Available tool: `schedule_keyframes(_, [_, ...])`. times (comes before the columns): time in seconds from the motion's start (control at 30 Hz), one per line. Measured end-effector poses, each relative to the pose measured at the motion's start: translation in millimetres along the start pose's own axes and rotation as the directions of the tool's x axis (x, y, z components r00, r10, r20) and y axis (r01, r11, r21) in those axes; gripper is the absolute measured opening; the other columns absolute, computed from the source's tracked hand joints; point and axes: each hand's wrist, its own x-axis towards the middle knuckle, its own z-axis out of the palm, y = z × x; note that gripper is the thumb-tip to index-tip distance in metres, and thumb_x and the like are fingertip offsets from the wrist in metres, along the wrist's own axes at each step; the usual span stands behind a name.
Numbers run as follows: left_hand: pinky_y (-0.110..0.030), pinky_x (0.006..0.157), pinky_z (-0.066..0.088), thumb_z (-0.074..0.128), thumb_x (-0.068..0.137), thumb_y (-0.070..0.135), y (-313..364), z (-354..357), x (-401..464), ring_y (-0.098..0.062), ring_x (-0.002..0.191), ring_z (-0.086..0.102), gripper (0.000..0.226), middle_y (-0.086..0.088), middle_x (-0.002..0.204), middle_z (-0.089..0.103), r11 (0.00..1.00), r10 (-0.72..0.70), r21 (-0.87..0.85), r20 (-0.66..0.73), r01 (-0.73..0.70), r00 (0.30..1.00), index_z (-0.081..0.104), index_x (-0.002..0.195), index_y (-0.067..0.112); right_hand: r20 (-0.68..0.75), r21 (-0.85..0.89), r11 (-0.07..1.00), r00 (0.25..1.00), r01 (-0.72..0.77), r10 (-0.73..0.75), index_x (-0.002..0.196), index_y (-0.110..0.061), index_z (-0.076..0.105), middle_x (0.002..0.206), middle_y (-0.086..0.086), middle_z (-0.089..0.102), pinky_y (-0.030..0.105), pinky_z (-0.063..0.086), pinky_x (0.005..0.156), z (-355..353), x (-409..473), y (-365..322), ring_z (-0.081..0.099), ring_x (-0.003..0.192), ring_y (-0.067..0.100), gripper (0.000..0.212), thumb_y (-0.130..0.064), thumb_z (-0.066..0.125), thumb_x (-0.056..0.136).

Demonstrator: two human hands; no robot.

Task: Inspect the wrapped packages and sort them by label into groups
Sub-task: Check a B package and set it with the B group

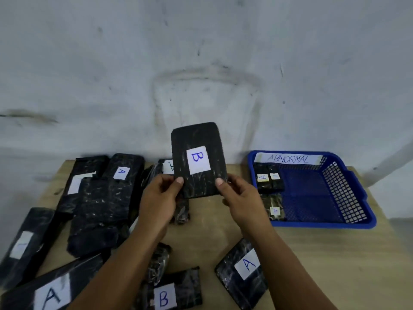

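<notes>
**B package held up for reading**

Both hands pinch the bottom corners of the B package [197, 161]: the left hand [159, 199] at its lower left, the right hand [240, 198] at its lower right. Its long axis rises upright from the fingertips, label facing the camera. Another B-labelled package [172, 291] lies below the left forearm, probably the nearer group. The wooden table [214, 233] stands against a stained wall [201, 63]; a blue basket [324, 195] sits beyond the right hand.

Your two bare forearms reach in from the bottom edge, with no sleeve showing on either. Your left hand [159, 198] and right hand [242, 198] wear no gloves, rings or watch; thumbnails are short and plain.
</notes>
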Motion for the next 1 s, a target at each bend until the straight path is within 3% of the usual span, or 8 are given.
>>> schedule_keyframes(0.1, [-0.042, 0.085, 0.058, 0.075, 0.091, 0.027, 27, -31, -9, -0.019, 0.091, 0.074, 0.005, -0.001, 0.093, 0.078, 0.992, 0.11, -0.059, 0.033, -0.108, 0.993, 0.073, 0.094, 0.024, 0.007, 0.199, 0.98, 1.0, 0.015, -0.017, 0.12, -0.02, 0.073, 0.102, -0.006, 0.081, 0.024, 0.057, 0.083, 21, -14, -18, 0.074, 0.095, 0.008, 0.022, -0.018, 0.069, 0.099])
schedule_keyframes(0.23, [-0.04, 0.077, 0.059, 0.075, 0.09, 0.013, 49, -64, -22, -0.022, 0.087, 0.076, 0.016, -0.006, 0.095, 0.079, 0.984, 0.116, -0.151, 0.141, -0.094, 0.983, 0.069, 0.104, 0.014, 0.006, 0.253, 0.965, 0.998, 0.063, -0.066, 0.113, -0.014, 0.073, 0.097, -0.004, 0.081, 0.017, 0.056, 0.076, 44, -29, -37, 0.075, 0.089, 0.006, 0.017, -0.007, 0.065, 0.1])
schedule_keyframes(0.43, [-0.042, 0.075, 0.062, 0.073, 0.09, 0.003, 56, -102, -31, -0.032, 0.089, 0.077, 0.019, -0.012, 0.095, 0.079, 0.979, 0.123, -0.182, 0.139, -0.097, 0.983, 0.064, 0.105, 0.008, 0.077, 0.262, 0.963, 0.993, 0.065, -0.088, 0.116, -0.018, 0.073, 0.101, -0.004, 0.081, 0.023, 0.057, 0.078, 72, -44, -58, 0.075, 0.092, 0.005, 0.017, -0.016, 0.065, 0.101])
schedule_keyframes(0.53, [-0.032, 0.068, 0.061, 0.072, 0.089, 0.001, 60, -115, -34, -0.028, 0.088, 0.077, 0.025, -0.01, 0.098, 0.079, 0.975, 0.138, -0.198, 0.174, -0.103, 0.975, 0.065, 0.111, 0.01, 0.052, 0.311, 0.945, 0.991, 0.103, -0.126, 0.119, -0.009, 0.073, 0.108, 0.007, 0.08, 0.033, 0.06, 0.088, 84, -48, -63, 0.077, 0.102, 0.021, 0.02, -0.013, 0.064, 0.102])
schedule_keyframes(0.67, [-0.038, 0.086, 0.059, 0.07, 0.093, 0.015, 73, -125, -30, -0.021, 0.1, 0.076, 0.029, -0.003, 0.108, 0.079, 0.967, 0.129, -0.242, 0.229, -0.072, 0.965, 0.068, 0.122, 0.017, 0.069, 0.294, 0.949, 0.988, 0.113, -0.139, 0.121, -0.007, 0.072, 0.109, 0.01, 0.08, 0.033, 0.061, 0.085, 94, -54, -64, 0.077, 0.103, 0.027, 0.022, -0.012, 0.064, 0.101])
schedule_keyframes(0.8, [-0.046, 0.091, 0.058, 0.068, 0.096, 0.018, 80, -132, -24, -0.024, 0.098, 0.076, 0.016, -0.004, 0.104, 0.08, 0.965, 0.164, -0.235, 0.189, -0.118, 0.968, 0.076, 0.109, 0.02, 0.119, 0.277, 0.957, 0.985, 0.085, -0.122, 0.123, -0.009, 0.072, 0.111, 0.009, 0.08, 0.041, 0.06, 0.094, 102, -63, -67, 0.076, 0.106, 0.026, 0.023, -0.013, 0.064, 0.101])
schedule_keyframes(1.0, [-0.039, 0.085, 0.061, 0.067, 0.095, 0.008, 80, -136, -29, -0.025, 0.098, 0.077, 0.021, -0.007, 0.104, 0.08, 0.963, 0.178, -0.247, 0.275, -0.11, 0.945, 0.074, 0.114, 0.016, 0.059, 0.345, 0.931, 0.987, 0.121, -0.15, 0.118, -0.012, 0.073, 0.104, 0.007, 0.081, 0.028, 0.062, 0.077, 105, -67, -92, 0.078, 0.098, 0.02, 0.02, -0.02, 0.063, 0.102])
